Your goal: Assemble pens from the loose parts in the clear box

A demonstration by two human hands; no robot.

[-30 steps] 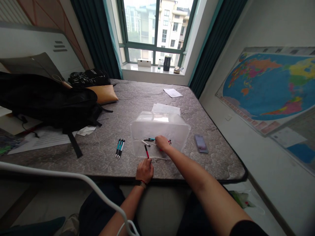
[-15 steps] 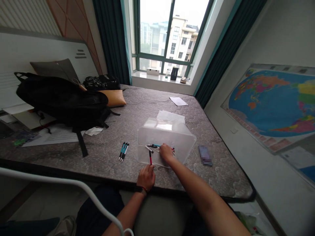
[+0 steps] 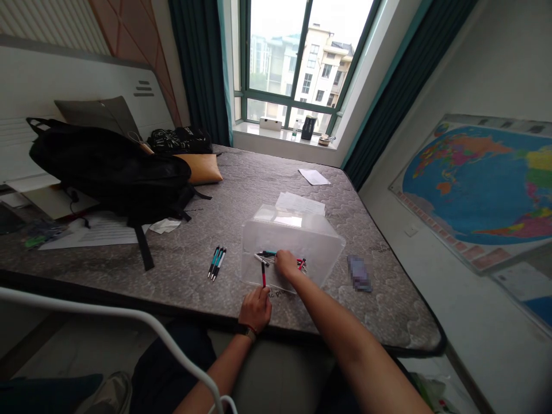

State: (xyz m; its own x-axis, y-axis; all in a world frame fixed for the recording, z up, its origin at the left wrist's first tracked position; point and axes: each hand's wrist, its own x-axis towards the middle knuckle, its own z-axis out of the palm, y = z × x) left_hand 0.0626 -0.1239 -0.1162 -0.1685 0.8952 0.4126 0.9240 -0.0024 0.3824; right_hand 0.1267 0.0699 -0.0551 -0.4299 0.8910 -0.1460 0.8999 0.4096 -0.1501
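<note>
My left hand (image 3: 255,307) is at the near edge of the grey mattress (image 3: 241,190) and holds a red pen (image 3: 263,275) upright, its tip pointing away from me. My right hand (image 3: 286,263) reaches into a clear plastic box (image 3: 291,244) and rests on several loose pens (image 3: 266,256) on its floor; whether its fingers grip one is hidden. Three blue pens (image 3: 217,262) lie together on the mattress left of the box.
A black backpack (image 3: 107,169) and papers (image 3: 97,231) cover the left side, with a tan cushion (image 3: 199,167) behind. Loose sheets (image 3: 301,203) lie beyond the box, and a small dark object (image 3: 359,272) to its right. A white tube (image 3: 116,322) crosses the lower left.
The camera has shifted, so the scene sits a little differently. My right hand has moved slightly among the pens in the box. My left hand keeps holding the red pen.
</note>
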